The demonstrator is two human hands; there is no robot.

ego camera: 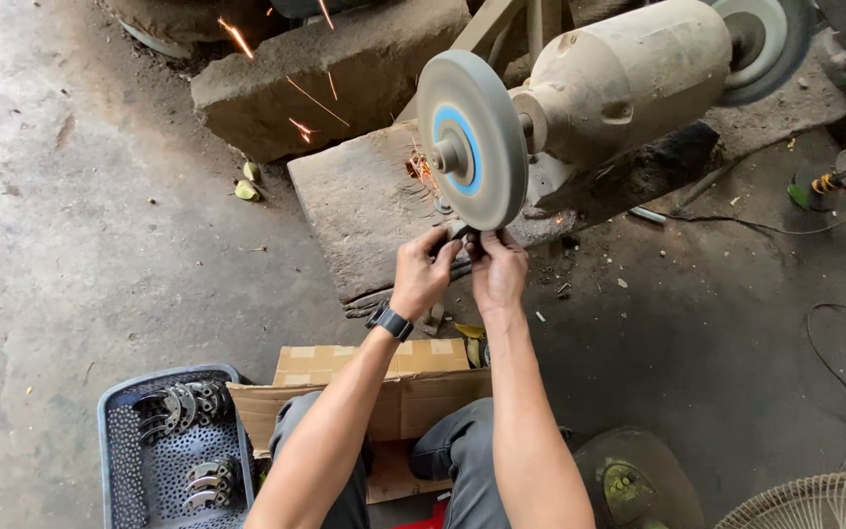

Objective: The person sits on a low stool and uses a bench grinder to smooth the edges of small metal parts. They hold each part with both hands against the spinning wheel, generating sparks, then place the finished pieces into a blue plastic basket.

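My left hand (pixel 423 272) and my right hand (pixel 497 268) together grip a small dark metal piece (pixel 464 235) and press it up against the lower edge of a grey grinding wheel (pixel 472 139) with a blue centre ring. The wheel sits on the shaft of a dusty bench grinder motor (pixel 629 78). Orange sparks (pixel 305 103) fly to the upper left, over a stone block (pixel 330 73). A black watch is on my left wrist. The piece is mostly hidden by my fingers.
A grey perforated plastic basket (pixel 110 441) at lower left holds curved metal parts (pixel 183 404). A cardboard box (pixel 413 377) lies between my knees. A worn slab (pixel 364 211) supports the grinder. Cables (pixel 834 353) trail at right; a fan grille (pixel 815 502) shows at lower right.
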